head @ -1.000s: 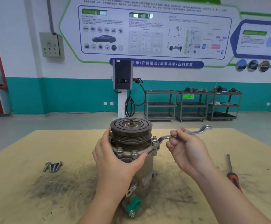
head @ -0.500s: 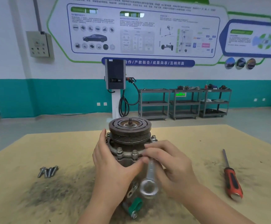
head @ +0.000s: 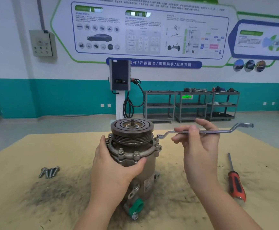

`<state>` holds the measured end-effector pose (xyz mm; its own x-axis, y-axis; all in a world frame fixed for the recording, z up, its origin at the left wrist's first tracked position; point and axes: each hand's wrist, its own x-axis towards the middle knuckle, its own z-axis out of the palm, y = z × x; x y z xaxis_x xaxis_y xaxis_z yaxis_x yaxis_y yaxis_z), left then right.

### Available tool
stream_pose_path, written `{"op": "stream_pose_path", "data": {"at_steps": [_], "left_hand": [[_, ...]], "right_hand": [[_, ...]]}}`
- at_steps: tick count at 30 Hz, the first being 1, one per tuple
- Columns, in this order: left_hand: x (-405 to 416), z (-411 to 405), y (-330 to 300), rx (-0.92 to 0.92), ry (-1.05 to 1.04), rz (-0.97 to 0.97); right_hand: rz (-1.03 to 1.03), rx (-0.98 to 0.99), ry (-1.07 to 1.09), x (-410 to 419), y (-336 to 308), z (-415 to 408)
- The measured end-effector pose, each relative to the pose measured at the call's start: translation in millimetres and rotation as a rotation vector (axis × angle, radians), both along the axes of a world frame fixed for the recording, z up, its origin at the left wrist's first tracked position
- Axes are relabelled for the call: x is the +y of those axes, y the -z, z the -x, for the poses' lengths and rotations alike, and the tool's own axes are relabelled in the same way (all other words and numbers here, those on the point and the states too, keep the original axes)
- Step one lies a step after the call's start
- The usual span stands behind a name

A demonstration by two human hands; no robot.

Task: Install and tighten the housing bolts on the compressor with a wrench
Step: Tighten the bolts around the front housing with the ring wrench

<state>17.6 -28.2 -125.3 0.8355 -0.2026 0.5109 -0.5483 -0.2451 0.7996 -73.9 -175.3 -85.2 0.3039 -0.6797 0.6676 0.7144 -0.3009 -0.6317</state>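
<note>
The left hand (head: 112, 165) grips the compressor (head: 133, 150) so it cannot spin. The right hand (head: 200, 146) pinches the wrench (head: 206, 131), its ring by a side bolt (head: 155, 139) to turn it.

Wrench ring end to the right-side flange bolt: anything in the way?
Nothing visible. The wrench, pinched by the right hand, has its ring end right by the right-side flange bolt, with no object between. The left hand grips the compressor on the front-left, clear of that bolt.

bright even indoor light, soft faint shadows under both hands, wall text behind them kinda blurry, wide-angle bending at the edges
</note>
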Motion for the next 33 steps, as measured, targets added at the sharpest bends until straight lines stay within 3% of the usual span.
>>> {"op": "stream_pose_path", "data": {"at_steps": [5, 12, 15, 18, 20, 22, 28, 33], "left_hand": [[1, -2, 2, 0.006, -0.012, 0.010], [-3, -2, 3, 0.012, 0.017, 0.046], [-3, -4, 2, 0.003, 0.008, 0.027], [-3, -2, 2, -0.003, -0.004, 0.024], [-4, -1, 3, -0.006, -0.019, 0.026], [-5, -2, 4, -0.008, -0.027, 0.022], [-5, 0, 3, -0.009, -0.014, 0.039], [-4, 2, 2, 0.004, -0.029, 0.032]], "right_hand": [[-0.318, 0.018, -0.272, -10, -2, -2], [-0.463, 0.069, -0.504, -23, -3, -3], [-0.200, 0.018, -0.278, -12, 9, -6], [0.332, -0.001, 0.078, 2, 24, -7], [0.601, 0.053, 0.144, 11, 28, -6], [0.726, 0.069, 0.226, 17, 27, -6], [0.587, 0.111, 0.143, 20, 14, 3], [0.173, 0.060, 0.009, 11, 4, 3]]}}
